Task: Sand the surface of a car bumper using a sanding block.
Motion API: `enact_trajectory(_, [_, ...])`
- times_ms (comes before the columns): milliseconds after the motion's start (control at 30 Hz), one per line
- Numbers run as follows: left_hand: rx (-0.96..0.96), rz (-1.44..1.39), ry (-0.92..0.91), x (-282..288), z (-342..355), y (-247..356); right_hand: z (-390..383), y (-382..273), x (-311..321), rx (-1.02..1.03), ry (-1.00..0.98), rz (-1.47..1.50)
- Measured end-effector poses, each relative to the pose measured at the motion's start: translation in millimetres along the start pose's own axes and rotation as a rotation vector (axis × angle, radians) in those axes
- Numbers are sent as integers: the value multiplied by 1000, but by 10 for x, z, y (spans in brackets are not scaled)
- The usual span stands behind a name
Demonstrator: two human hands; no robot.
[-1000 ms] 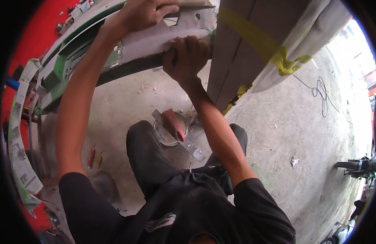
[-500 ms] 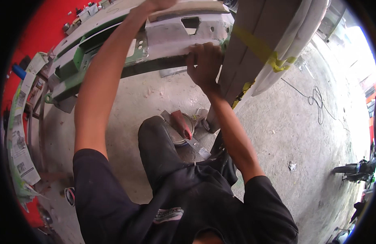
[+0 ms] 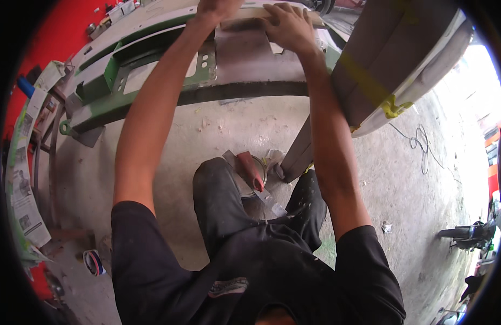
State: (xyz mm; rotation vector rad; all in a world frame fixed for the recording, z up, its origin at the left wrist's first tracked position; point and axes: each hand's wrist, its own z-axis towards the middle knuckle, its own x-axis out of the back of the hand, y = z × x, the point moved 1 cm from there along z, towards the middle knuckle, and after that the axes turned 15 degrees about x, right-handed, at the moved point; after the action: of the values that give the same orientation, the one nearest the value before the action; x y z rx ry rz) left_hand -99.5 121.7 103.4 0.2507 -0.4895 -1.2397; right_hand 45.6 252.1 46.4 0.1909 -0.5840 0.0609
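Note:
My left hand [image 3: 220,6], partly cut off by the top edge, closes on the left end of a long tan sanding board [image 3: 244,23]. My right hand [image 3: 291,27] lies over the board's right part, fingers bent across it. The board rests on a grey-primed section [image 3: 242,54] of a green metal vehicle panel [image 3: 199,93]. This section has a cut-out, partly hidden by my right hand. The board's underside cannot be seen.
A grey panel with yellow tape [image 3: 364,81] leans close to my right forearm. Between my knees, a red-handled spreader [image 3: 249,169] lies across a round can [image 3: 257,187]. Newspaper-covered parts [image 3: 25,184] stand at left. A cable [image 3: 421,146] lies on the floor at right.
My right hand has left the panel's lower edge and moved up onto the sanding board. My left hand has moved slightly right. The view has shifted a little.

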Motion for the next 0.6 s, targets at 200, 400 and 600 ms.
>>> enact_trajectory(200, [42, -56, -652, 57, -100, 171, 97, -171, 148, -105, -82, 113])
enact_trajectory(400, [-371, 29, -479, 108, -140, 79, 59, -16, -8, -76, 77, -20])
enact_trajectory(600, [-390, 199, -447, 164, -138, 45, 132, -128, 179, -160, -115, 56])
